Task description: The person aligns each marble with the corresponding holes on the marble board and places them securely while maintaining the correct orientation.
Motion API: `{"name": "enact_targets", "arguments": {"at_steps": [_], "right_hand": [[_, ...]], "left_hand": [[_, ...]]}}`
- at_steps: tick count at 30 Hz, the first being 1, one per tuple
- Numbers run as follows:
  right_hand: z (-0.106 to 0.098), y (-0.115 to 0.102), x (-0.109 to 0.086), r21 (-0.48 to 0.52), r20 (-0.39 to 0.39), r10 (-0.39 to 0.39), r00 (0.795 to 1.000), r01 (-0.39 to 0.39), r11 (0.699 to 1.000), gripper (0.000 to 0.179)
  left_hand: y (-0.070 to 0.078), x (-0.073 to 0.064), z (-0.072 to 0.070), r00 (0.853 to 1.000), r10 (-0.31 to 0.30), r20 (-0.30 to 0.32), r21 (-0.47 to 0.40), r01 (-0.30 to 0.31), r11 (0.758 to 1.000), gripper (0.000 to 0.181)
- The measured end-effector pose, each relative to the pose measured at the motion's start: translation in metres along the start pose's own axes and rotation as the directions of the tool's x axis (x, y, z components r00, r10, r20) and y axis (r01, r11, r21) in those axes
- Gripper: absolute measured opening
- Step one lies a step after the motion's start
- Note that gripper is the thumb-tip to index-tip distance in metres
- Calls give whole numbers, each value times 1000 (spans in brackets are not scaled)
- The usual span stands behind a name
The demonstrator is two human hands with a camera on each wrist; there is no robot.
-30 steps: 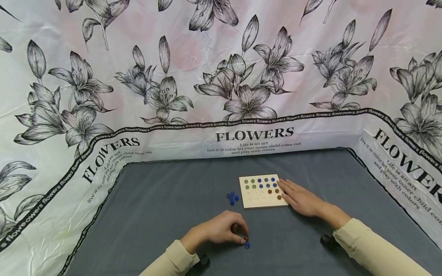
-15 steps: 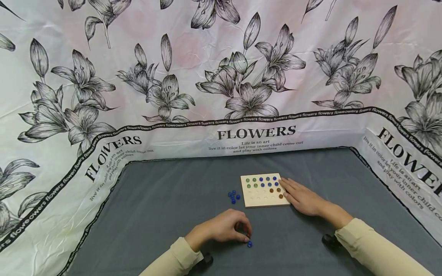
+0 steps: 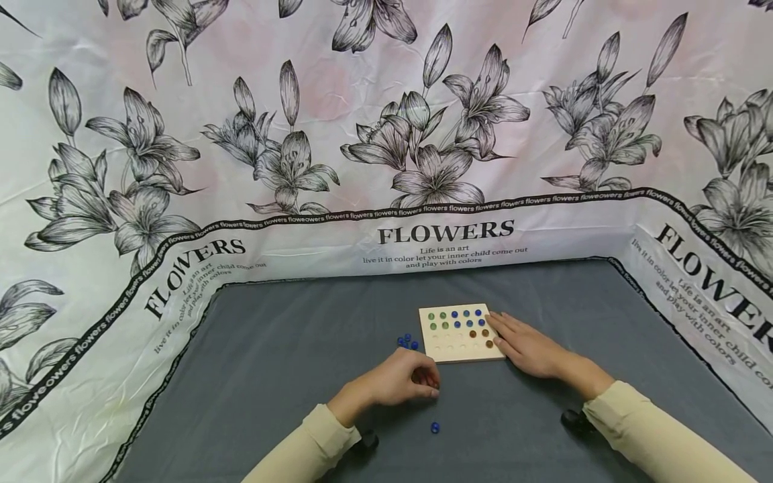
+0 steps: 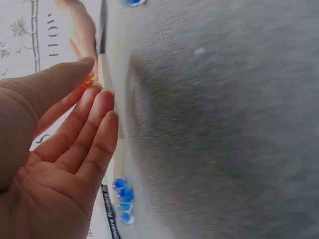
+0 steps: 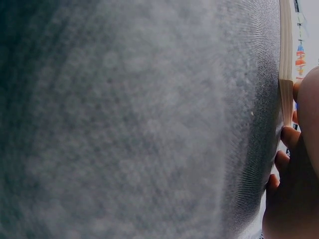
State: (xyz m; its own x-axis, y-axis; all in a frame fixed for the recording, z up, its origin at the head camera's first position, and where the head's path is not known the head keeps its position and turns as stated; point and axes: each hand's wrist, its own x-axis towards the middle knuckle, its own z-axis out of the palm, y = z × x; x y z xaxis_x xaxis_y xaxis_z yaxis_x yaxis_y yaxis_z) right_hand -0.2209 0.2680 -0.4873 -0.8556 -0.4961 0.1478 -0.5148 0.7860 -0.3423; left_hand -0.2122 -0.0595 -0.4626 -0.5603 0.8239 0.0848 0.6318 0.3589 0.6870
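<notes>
Between thumb and index fingertip, my left hand (image 3: pixel 400 380) pinches an orange glass marble (image 4: pixel 88 80), held above the cloth just in front of the board's near left corner. The pale wooden board (image 3: pixel 449 353) has rows of round hollows. Green marbles (image 3: pixel 431 321) sit at its upper left, blue marbles (image 3: pixel 469 318) at its upper right, and 3 amber marbles (image 3: pixel 481 337) below the blue ones. My right hand (image 3: pixel 531 347) lies with straight fingers against the board's right edge. A single blue marble (image 3: pixel 435 427) rests on the cloth nearer to me than the left hand.
Several loose blue marbles (image 3: pixel 407 341) cluster left of the board, partly behind the left hand. Dark grey cloth (image 3: pixel 290 349) covers the table. A white flower-printed curtain (image 3: pixel 308 248) stands along the back and sides.
My left hand has lifted away from the near blue marble with the orange marble in its fingers and moved forward toward the board. The right hand stays at the board's edge.
</notes>
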Motion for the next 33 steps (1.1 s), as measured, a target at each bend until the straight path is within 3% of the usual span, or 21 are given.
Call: {"name": "enact_targets", "arguments": {"at_steps": [7,16,24,33], "right_hand": [[1,-1,-1,-15,-20,-25,999,25,1000,51],[7,5,0,-23,20,18,1000,-17,1000,53],[2,1,3,-17,-21,-20,1000,20,1000,52],[-1,-1,1,6,-21,-13,1000,13,1000,51]], "left_hand": [[5,10,-7,998,-25,-56,-28,24,999,8],[0,20,-9,992,-41,-123,-40,36,999,8],[-4,33,-13,976,-60,-211,-83,43,996,9],[-3,46,-10,971,-52,-233,-102,28,994,8]]}}
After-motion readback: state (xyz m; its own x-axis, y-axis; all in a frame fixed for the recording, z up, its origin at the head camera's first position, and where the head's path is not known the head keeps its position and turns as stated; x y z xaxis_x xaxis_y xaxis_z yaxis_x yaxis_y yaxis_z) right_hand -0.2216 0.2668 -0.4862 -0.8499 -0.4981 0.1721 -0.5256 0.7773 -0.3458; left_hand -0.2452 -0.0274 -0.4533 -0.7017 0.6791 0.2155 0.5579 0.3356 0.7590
